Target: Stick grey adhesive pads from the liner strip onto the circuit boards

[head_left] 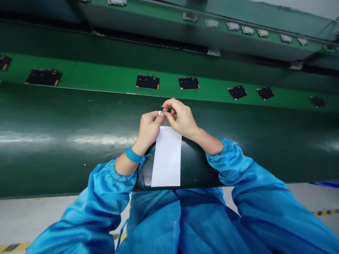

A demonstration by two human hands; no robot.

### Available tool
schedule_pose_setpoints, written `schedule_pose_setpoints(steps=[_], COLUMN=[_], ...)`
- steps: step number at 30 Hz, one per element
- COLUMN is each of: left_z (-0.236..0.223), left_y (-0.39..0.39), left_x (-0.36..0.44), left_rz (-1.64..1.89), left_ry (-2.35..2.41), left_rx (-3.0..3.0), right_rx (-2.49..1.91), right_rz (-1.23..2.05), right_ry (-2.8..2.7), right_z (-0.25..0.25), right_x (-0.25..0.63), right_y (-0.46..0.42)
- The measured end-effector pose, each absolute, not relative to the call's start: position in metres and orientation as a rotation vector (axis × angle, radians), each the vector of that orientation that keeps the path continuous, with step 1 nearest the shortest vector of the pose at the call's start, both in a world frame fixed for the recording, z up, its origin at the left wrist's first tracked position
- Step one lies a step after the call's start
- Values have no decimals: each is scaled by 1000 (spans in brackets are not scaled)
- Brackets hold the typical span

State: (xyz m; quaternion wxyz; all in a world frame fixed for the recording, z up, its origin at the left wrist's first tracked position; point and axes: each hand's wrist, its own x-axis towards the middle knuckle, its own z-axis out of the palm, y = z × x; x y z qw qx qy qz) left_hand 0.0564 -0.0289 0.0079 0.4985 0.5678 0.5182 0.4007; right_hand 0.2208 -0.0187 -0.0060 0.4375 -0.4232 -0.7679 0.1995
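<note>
Both hands meet above the far end of a white sheet [167, 158], which lies lengthwise on the dark green bench. My left hand [149, 128] is closed, thumb and forefinger pinching a small white piece [160, 113], perhaps a label or strip. My right hand [181, 118] is closed too, its fingertips pressed together right beside that piece. What the right fingertips hold, if anything, is too small to make out. A blue wrist strap [134, 155] circles my left wrist, its cord running down beside the sheet.
Beyond my hands a bright green belt [106, 79] carries several black boards, among them one board [147, 81] straight ahead and another [189, 83] to its right. Higher up, a shelf [159, 21] holds several small pale parts. The bench's front edge [66, 195] runs close to my body.
</note>
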Motion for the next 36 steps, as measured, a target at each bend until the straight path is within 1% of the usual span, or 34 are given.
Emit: schedule_pose_setpoints(steps=[7,9,12,15,20,26,31,36], left_z=[-1,-1,3,5,4,4,3,2], left_y=[-28,-28,-29,-31,-34,-35,-38,-39], left_x=[57,56,56,57,57,56,58,60], left_rz=[995,994,975,943,911,896,900,881], left_ry=[1185,1177,1213,1246,1233,1215,1179,1166], left_rx=[1186,1187,1266,1376,1524,1606,1604,1604], right_rx=[-1003,-1009,-1096,-1181,-1229,-1288,-1319,-1381], right_rz=[285,330,491,602,717,671,571,556], right_ry=[-2008,-1972,-1875,-1812,-1893,-2000,-2075,-2082], right_z=[-8,-8,-8,-9,-15,-26,-29,-26], right_x=[215,215,219,221,204,188,198,206], right_y=[-25,-24,-10,28,105,142,141,135])
